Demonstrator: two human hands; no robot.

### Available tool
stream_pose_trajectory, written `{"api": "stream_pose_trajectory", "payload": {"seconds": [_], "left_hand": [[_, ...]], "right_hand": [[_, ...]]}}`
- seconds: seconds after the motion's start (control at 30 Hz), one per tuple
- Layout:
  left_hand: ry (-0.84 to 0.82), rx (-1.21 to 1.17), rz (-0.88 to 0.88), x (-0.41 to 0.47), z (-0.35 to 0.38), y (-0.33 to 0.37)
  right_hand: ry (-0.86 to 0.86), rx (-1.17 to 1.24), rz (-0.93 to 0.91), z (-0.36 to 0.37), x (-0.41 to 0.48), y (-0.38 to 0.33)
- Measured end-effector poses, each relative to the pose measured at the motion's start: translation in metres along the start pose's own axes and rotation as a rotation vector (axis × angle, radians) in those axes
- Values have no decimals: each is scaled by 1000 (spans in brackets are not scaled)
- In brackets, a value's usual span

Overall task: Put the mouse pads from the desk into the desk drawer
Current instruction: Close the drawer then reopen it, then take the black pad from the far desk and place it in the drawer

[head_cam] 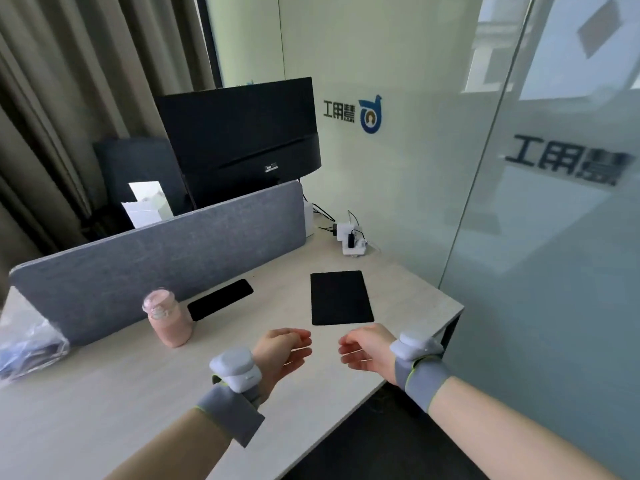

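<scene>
Though both hands (282,351) (367,346) empty, mouse pad (341,297) just beyond them.

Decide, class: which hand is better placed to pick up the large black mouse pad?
Probably right. The right hand hovers empty nearer the large black mouse pad; the left hand is slightly farther left.

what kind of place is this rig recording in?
Most likely an office workstation. A pale desk backed by a grey fabric divider, a dark monitor behind it, a company logo on the wall, and a frosted glass partition at the right.
</scene>
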State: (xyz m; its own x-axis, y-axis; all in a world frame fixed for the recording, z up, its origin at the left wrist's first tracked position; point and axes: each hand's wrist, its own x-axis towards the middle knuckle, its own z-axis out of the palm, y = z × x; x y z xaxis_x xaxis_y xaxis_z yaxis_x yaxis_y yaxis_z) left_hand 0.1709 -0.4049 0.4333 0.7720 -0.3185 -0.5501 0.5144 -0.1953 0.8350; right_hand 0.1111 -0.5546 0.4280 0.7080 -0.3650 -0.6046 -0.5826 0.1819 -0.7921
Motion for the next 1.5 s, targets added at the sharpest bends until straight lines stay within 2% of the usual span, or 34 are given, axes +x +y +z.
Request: {"api": "stream_pose_trajectory", "payload": {"seconds": [0.13,0.2,0.4,0.53,0.7,0.93,1.1,1.23,1.5], "left_hand": [[93,24,-64,97,43,10],[131,53,-93,123,48,6],[263,91,-246,244,72,-29],[324,129,-263,295,69,-38],[368,193,-269,332,63,-46],[329,190,-265,344,70,-53],[326,167,-233,335,65,-67],[319,267,-217,311,50,-76],[379,242,-138,212,-10,-50]], "right_hand": [[32,-7,63,-45,98,-22],[36,-4,88,-52,120,-26],[82,-77,220,-81,249,-3],[131,-197,246,-83,317,23],[231,-347,268,-76,359,34],[276,-431,265,-71,352,26],[200,-391,291,-71,352,38],[163,-399,323,-67,335,50],[101,-299,107,-17,243,23]]}}
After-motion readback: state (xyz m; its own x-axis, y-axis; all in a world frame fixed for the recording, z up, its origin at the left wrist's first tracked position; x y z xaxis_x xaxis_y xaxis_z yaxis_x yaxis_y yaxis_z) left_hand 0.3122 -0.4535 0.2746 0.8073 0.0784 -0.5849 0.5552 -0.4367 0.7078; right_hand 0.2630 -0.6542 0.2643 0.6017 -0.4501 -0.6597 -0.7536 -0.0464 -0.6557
